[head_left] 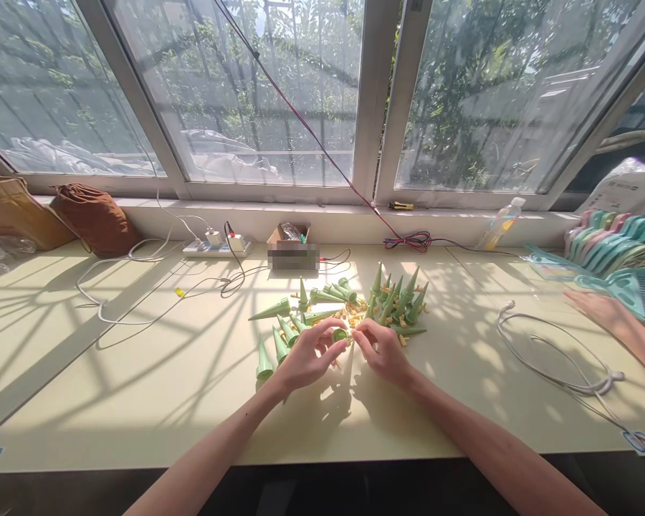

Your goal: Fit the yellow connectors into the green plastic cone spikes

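My left hand (312,352) grips a green plastic cone spike (340,335), its round end turned towards my right hand. Thumb and fingers of my right hand (383,350) are pinched together at that end; what they hold is too small to make out. Just beyond the hands lies a heap of small yellow plastic pieces (355,311). Loose green cones (280,345) are spread to the left of it. On the right stands a cluster of green cones (400,295) with yellow pieces at their sides.
A small cardboard box (290,233) and a power strip (215,248) sit at the back. A white cable (553,358) is coiled on the right, near another person's hand (591,304) and teal hangers (610,287). A bottle (502,223) leans by the window; a brown bag (94,218) stands left.
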`<action>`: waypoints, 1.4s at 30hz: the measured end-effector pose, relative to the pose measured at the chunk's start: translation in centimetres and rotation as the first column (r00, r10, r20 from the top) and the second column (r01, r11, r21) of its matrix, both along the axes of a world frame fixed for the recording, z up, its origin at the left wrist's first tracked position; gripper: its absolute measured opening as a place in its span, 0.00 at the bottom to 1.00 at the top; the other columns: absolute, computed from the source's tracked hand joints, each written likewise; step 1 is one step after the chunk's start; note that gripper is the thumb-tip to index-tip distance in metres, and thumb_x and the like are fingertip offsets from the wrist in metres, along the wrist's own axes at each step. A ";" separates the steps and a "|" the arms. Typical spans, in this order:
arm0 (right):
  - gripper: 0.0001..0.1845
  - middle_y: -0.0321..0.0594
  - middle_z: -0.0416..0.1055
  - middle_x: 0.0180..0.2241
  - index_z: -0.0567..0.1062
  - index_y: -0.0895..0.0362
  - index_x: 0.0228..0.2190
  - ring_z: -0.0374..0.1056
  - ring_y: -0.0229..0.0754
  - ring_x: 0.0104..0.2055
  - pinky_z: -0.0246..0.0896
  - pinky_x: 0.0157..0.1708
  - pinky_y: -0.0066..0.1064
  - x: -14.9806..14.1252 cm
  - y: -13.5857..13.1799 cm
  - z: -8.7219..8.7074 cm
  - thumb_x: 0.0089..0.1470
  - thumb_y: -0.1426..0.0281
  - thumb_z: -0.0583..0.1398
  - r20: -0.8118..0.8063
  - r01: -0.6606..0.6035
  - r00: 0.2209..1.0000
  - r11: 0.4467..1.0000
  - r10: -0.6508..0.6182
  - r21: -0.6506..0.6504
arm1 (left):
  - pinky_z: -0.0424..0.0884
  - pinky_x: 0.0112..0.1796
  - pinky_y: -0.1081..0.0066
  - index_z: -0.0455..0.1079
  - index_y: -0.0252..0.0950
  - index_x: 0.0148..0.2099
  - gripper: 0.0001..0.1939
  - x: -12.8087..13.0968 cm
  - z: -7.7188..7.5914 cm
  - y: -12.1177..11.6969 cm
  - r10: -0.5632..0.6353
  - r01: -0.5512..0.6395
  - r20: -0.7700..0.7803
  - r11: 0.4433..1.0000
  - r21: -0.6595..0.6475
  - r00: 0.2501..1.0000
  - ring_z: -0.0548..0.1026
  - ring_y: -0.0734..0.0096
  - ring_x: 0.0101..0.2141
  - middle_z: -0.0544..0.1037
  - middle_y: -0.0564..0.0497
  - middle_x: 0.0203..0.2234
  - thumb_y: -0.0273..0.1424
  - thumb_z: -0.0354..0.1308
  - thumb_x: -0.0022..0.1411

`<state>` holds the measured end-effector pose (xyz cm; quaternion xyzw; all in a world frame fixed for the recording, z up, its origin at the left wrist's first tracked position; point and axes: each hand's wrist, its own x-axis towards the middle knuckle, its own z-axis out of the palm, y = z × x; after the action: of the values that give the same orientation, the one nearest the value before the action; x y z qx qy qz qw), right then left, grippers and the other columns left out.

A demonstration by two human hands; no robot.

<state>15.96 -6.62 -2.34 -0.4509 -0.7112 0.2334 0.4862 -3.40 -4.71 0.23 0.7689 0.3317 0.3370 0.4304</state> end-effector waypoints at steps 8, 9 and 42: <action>0.12 0.30 0.58 0.20 0.65 0.56 0.26 0.52 0.33 0.20 0.46 0.22 0.27 0.1 0.1 0.1 0.62 0.66 0.55 0.005 0.003 1.000 1.000 -0.003 0.004 | 0.74 0.29 0.70 0.66 0.38 0.52 0.14 0.1 0.2 -0.1 -0.005 0.005 -0.026 1.000 0.010 1.000 0.76 0.71 0.23 0.66 0.58 0.23 0.39 0.55 0.68; 0.12 0.30 0.58 0.20 0.66 0.56 0.26 0.52 0.33 0.20 0.46 0.22 0.27 0.1 0.1 0.1 0.62 0.66 0.55 0.007 0.002 1.000 1.000 -0.002 0.002 | 0.74 0.29 0.70 0.66 0.38 0.52 0.14 0.1 0.2 -0.1 -0.005 0.005 -0.031 1.000 0.012 0.999 0.76 0.71 0.24 0.66 0.57 0.23 0.39 0.55 0.68; 0.13 0.32 0.61 0.22 0.67 0.56 0.27 0.54 0.34 0.22 0.49 0.23 0.27 0.0 -0.1 0.1 0.63 0.65 0.54 0.019 -0.003 1.000 1.000 0.003 -0.002 | 0.74 0.28 0.71 0.68 0.36 0.51 0.15 0.1 0.4 -0.2 0.001 0.002 -0.037 0.998 0.066 0.999 0.75 0.71 0.24 0.69 0.56 0.22 0.38 0.56 0.67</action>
<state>15.98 -6.68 -2.29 -0.4526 -0.7163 0.2303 0.4786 -3.29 -4.92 0.68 0.7888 0.3281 0.3335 0.3987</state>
